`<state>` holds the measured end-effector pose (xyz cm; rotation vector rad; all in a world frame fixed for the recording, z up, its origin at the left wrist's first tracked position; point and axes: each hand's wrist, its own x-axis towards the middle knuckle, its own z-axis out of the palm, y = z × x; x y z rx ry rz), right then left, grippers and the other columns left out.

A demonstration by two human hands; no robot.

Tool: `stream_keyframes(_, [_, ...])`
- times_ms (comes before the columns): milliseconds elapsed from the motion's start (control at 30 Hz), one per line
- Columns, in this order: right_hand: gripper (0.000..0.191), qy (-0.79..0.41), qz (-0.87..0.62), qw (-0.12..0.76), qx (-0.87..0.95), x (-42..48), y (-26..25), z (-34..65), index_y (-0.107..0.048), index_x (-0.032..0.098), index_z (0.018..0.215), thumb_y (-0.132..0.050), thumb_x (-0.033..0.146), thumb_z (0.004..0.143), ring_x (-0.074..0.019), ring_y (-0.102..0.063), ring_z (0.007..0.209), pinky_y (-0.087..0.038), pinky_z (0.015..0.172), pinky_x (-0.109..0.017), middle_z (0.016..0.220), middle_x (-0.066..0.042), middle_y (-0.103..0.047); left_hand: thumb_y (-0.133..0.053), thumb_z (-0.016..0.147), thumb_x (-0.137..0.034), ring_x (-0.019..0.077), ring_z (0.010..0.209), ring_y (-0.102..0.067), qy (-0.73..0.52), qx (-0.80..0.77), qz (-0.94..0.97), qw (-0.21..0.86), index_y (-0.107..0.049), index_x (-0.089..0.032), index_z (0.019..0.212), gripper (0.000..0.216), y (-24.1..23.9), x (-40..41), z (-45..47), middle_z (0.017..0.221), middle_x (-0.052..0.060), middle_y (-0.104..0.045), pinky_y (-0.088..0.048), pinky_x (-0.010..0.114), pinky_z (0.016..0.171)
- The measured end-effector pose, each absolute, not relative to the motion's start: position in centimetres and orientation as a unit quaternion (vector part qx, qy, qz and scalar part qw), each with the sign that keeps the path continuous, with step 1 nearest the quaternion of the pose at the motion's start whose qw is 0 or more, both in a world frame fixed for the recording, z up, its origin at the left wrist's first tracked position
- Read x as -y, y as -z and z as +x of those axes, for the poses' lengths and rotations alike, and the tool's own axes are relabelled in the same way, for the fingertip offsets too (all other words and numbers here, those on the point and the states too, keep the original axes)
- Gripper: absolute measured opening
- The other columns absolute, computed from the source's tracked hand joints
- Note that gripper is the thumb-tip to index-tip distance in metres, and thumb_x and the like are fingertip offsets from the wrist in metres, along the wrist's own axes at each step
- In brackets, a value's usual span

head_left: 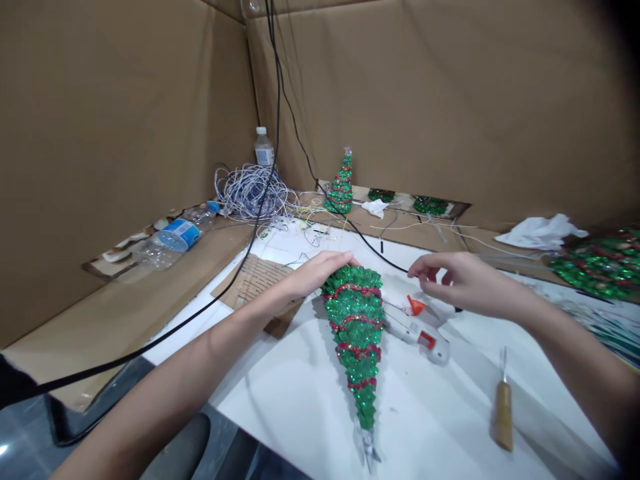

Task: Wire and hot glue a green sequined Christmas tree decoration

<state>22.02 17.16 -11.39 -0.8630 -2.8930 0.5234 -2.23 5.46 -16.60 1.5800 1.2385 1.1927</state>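
Note:
A cone-shaped green tinsel Christmas tree (356, 333) with red garland bands lies on the white work surface (280, 393), its silvery tip pointing toward me. My left hand (327, 268) rests on the wide base end of the tree, fingers bent over its far edge, partly hidden. To the right, my right hand (445, 279) hovers apart from the tree with fingers curled into a pinch. Whatever lies between those fingertips is too small to make out; a black cable (370, 245) runs up to them and behind the hand. Just beside the tree lies a white glue gun (417, 333) with a red trigger.
A wooden-handled tool (503, 413) lies at right. Left are cardboard pieces (255, 283) and a plastic bottle (177, 235). A wire tangle (257, 190), a smaller tinsel tree (341, 187) and white tissue (540, 232) sit toward the cardboard walls (425, 100).

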Motion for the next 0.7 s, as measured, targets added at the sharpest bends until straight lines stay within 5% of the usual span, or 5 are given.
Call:
stream_keyframes(167, [0.035,-0.151,-0.236,-0.004,0.960,-18.0,13.2,23.8,-0.069,0.019,0.093,-0.052,0.010,0.064,-0.0229,-0.062,0.089,-0.048,0.078,-0.035,0.096,-0.007,-0.068,-0.042,0.090,-0.056,0.0135,0.057,-0.050,-0.452,-0.494,0.590,0.451,-0.062,-0.015,0.067,0.051,17.0,-5.2,-2.2,0.061,0.002,-0.060,-0.041,0.028,0.061])
stream_keyframes(333, [0.054,-0.156,-0.208,-0.027,0.965,-17.9,14.6,25.4,-0.066,0.023,0.105,-0.046,0.000,0.060,-0.0230,-0.062,0.097,-0.047,0.078,-0.032,0.107,-0.008,-0.064,-0.047,0.086,-0.059,0.0133,0.053,-0.046,-0.459,-0.504,0.550,0.483,-0.055,-0.017,0.055,0.053,16.8,-4.9,-2.1,0.054,0.002,-0.055,-0.039,0.029,0.057])
stream_keyframes(533, [0.039,-0.105,-0.211,0.016,0.972,-17.6,16.0,26.5,-0.063,0.023,0.102,-0.046,0.005,0.071,-0.0222,-0.063,0.079,-0.047,0.068,-0.036,0.106,-0.010,-0.062,-0.050,0.084,-0.059,0.0123,0.048,-0.042,-0.463,-0.491,0.540,0.503,-0.054,-0.017,0.052,0.053,16.9,-5.1,-2.1,0.050,0.001,-0.052,-0.037,0.029,0.054])
stream_keyframes(700, [0.020,-0.018,-0.218,0.074,0.973,-17.2,15.8,27.9,-0.059,0.025,0.094,-0.047,0.014,0.083,-0.0243,-0.062,0.087,-0.044,0.072,-0.037,0.099,-0.014,-0.064,-0.052,0.083,-0.059,0.0117,0.048,-0.041,-0.465,-0.503,0.517,0.514,-0.053,-0.017,0.051,0.053,17.2,-5.2,-2.0,0.049,0.000,-0.052,-0.036,0.029,0.056])
